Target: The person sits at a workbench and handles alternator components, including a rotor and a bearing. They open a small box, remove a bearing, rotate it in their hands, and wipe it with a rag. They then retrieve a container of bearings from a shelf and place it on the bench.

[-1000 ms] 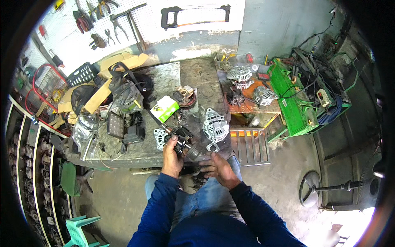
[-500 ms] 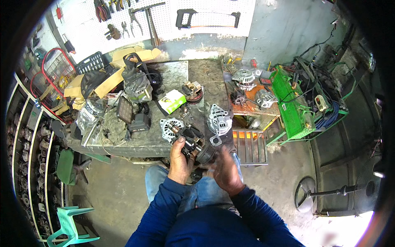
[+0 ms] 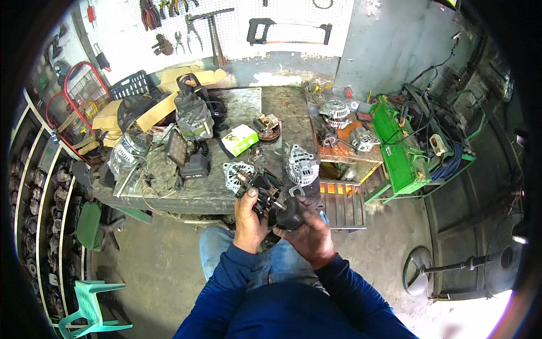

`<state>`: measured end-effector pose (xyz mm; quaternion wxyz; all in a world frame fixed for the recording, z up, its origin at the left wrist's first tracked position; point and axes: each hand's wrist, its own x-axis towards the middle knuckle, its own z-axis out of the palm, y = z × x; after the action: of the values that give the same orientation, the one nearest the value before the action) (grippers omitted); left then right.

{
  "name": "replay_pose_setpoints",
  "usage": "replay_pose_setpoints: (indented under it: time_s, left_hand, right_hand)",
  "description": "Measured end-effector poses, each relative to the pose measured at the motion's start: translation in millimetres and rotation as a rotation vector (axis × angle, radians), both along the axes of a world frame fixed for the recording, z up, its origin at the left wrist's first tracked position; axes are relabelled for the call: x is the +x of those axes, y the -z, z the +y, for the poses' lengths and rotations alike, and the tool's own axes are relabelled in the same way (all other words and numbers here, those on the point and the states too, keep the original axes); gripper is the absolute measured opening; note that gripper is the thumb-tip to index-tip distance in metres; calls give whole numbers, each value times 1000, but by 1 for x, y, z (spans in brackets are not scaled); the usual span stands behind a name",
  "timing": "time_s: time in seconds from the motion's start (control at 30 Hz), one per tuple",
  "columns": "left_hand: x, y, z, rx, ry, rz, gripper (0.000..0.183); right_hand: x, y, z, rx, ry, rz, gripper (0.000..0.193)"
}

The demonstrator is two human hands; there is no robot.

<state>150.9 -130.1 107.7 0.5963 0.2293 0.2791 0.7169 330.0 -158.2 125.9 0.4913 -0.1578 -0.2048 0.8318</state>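
Observation:
Over my lap, in front of the bench edge, my left hand is closed around an alternator rotor, thumb on its near side. Copper-coloured rings show at the rotor's upper left end, and a bare shaft sticks out at its lower right. A dark round pulley sits at that shaft end, with my right hand wrapped round it from the right. Just beyond lie two silver alternator housings, a left housing partly hidden by the rotor and a right housing. A small metal plate shows beside the pulley.
On the bench are a green-white box, a coil part, a black work lamp and a bag. More alternators stand on a side table, next to a green metal rack. A fan stands right.
My right hand was blurred and apart from the pulley; now its fingers are closed round it. The left hand keeps its hold on the rotor. The whole view has shifted slightly.

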Motion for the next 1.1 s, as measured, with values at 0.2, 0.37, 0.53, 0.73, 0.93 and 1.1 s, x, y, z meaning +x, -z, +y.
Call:
replay_pose_setpoints:
  time_s: [0.2, 0.37, 0.53, 0.73, 0.93, 1.1]
  left_hand:
    - [-8, -1, 7, -17, 1, -130, 73]
    - [-34, -7, 1, -128, 35, -195, 76]
    - [-51, -5, -11, -290, 83, -333, 78]
    - [-49, 4, -37, -333, 99, -415, 89]
    - [-58, 27, -34, -182, 315, -483, 90]
    - [-59, 39, -39, -254, 517, -110, 81]
  right_hand:
    - [-1, 59, 8, -335, -162, -182, 29]
    - [2, 74, 31, -420, -145, -308, 37]
    - [-36, 87, 103, 681, 23, -1508, 58]
    - [-73, 120, 160, 1114, -87, -1908, 64]
    - [-48, 104, 122, 1106, 285, -1855, 61]
    - [32, 57, 71, 640, -68, -1328, 44]
